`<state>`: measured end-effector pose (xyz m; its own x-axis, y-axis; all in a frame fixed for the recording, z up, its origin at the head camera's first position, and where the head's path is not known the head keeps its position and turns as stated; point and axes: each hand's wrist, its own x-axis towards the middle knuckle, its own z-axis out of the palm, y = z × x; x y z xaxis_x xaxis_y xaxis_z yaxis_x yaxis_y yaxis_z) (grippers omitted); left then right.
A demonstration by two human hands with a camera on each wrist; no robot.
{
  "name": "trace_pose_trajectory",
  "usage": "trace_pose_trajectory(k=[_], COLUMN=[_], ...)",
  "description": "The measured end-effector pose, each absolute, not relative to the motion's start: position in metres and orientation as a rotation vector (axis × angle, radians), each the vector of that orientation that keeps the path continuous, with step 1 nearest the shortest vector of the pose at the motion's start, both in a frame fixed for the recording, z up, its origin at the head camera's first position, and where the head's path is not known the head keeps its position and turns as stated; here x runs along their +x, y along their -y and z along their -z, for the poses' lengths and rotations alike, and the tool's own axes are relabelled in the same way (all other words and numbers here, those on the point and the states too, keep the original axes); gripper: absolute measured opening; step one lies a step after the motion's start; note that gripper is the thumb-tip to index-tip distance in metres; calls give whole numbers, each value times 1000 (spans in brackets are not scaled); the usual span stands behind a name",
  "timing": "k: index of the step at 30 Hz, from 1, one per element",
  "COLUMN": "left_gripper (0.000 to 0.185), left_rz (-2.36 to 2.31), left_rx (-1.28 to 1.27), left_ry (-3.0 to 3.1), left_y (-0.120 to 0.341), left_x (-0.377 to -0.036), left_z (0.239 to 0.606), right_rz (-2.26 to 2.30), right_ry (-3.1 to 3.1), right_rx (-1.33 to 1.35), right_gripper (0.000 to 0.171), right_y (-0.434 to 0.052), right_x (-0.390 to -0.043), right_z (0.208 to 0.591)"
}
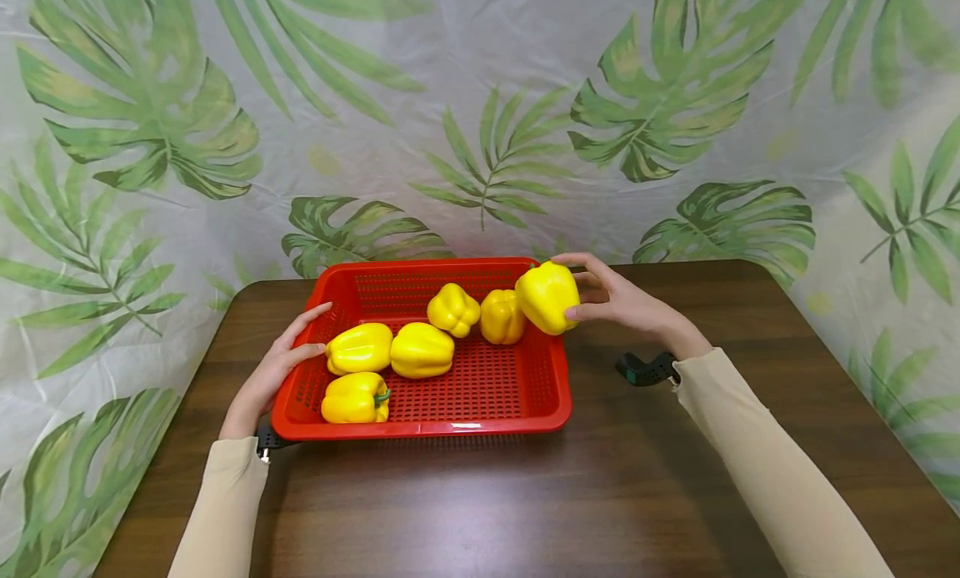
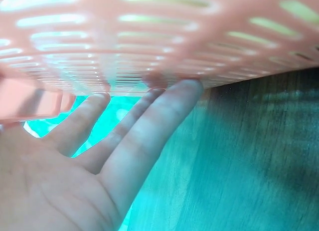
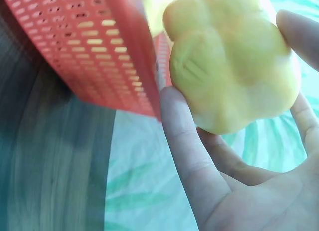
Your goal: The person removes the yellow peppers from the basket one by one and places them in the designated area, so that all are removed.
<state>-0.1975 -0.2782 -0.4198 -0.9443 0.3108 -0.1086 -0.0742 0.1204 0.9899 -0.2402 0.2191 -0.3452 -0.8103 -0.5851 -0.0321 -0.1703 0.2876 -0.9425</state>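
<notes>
Facing leaf-print cloth (image 1: 495, 52), wood-grain table (image 1: 465, 511) bears red basket (image 1: 420, 430). Left hand (image 1: 272, 371) touches it, straight-fingered; right hand (image 1: 622, 299) grips yellow pepper (image 1: 546, 299).

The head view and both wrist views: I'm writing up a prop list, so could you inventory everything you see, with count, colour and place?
Backdrop: 1, whitish with green leaf print, behind the table
Table: 1, dark brown wood-grain, under the basket
Red basket: 1, red, slotted, on the table
Peppers inside: 5, yellow, three towards the basket's left, two towards its far right
Held pepper: 1, yellow, up at the basket's right rim
Wrist straps: 2, black, one per wrist
Sleeves: 2, beige, on the forearms
Left hand: 1, bare, holding the basket's left rim
Right hand: 1, bare, gripping the held pepper
</notes>
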Motion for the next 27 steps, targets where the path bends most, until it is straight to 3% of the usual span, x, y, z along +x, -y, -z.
trace_pose_trajectory(k=[27], left_gripper=[60], left_rz=[-1883], left_rx=[225], left_ry=[-2138], left_y=[277], left_x=[-196], left_z=[419], right_rz=[1645], right_ry=[-2283], right_rx=[-514], right_gripper=[70], right_y=[-266], right_x=[-240], right_z=[374])
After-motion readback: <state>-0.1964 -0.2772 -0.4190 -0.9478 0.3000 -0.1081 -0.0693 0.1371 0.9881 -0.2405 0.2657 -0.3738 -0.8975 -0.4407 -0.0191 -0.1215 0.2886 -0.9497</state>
